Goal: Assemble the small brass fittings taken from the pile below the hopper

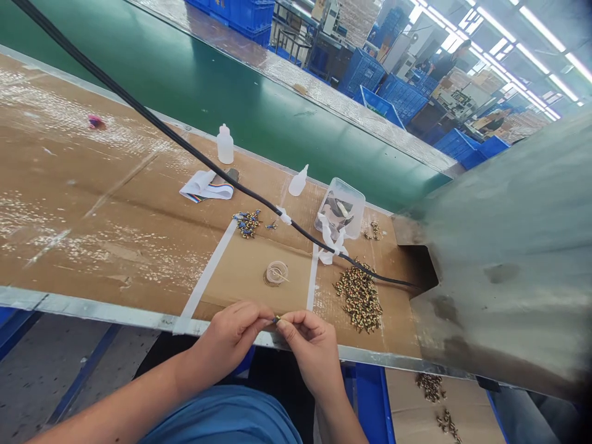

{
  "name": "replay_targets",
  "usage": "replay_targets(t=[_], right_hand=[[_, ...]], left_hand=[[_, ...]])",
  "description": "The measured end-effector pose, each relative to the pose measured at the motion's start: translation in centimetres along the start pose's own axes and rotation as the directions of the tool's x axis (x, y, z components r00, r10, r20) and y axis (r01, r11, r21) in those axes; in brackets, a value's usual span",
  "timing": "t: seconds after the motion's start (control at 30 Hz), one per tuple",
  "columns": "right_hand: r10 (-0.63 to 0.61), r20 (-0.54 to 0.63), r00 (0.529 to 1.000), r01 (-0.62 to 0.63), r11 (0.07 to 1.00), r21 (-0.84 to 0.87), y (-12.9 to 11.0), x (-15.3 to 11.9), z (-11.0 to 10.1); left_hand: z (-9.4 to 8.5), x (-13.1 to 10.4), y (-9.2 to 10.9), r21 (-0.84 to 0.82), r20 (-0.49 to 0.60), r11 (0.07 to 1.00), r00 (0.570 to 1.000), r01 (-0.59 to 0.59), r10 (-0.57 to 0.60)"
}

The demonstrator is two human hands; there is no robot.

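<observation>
Tube lights (542,29) brighten the ceiling (577,38); blue crates (362,71) stand beyond a green belt (259,108), a metal panel (513,240) rises at right, and speckled floor (30,391) shows lower left.

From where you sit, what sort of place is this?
Most likely a factory floor: there's a green conveyor belt, a heap of small parts and blue plastic crates beyond.

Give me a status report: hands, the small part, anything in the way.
Left hand and right hand pinching one small part together. Part mostly hidden in the grip. Clear cup just beyond; black cable farther out, apart from both hands.
</observation>
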State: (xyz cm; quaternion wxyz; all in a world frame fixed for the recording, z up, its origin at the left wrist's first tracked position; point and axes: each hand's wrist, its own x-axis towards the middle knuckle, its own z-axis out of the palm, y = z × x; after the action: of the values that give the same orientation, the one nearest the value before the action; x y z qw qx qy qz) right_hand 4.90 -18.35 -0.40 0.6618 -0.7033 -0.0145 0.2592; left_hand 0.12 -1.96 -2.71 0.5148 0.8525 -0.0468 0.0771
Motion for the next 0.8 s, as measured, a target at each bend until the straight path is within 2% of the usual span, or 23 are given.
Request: replay_targets(t=[0.2, 0.37, 0.53, 0.7, 0.8], right_hand=[[-0.038, 0.020, 0.999, 0.037, 0.998, 0.057, -0.2, 0.0, 0.2], [-0.089, -0.036, 0.995, 0.086, 0.995, -0.055, 0.4, -0.3, 0.4], [-0.132, -0.086, 0.988, 0.116, 0.978, -0.172, 0.9, -0.4, 0.4], [-0.066, -0.086, 0.994, 0.050, 0.982, -0.181, 0.0, -0.2, 0.5], [-0.034, -0.035, 0.999, 0.027, 0.983, -0.183, -0.5, 0.0, 0.1]], left_hand=[[-0.4, 0.6, 0.1, -0.078, 0.025, 0.994, 0.996, 0.082, -0.081], [-0.5, 0.6, 0.1, -0.130, 0.076, 0.979, 0.986, 0.159, -0.150], [-0.3, 0.3, 0.3, -0.060, 0.020, 0.993, 0.994, 0.105, -0.104], [0.4, -0.3, 0.1, 0.060, -0.045, 0.998, 0.999, 0.025, -0.022], [0.6, -0.4, -0.1, 0.081, -0.046, 0.996, 0.998, -0.040, 0.044]])
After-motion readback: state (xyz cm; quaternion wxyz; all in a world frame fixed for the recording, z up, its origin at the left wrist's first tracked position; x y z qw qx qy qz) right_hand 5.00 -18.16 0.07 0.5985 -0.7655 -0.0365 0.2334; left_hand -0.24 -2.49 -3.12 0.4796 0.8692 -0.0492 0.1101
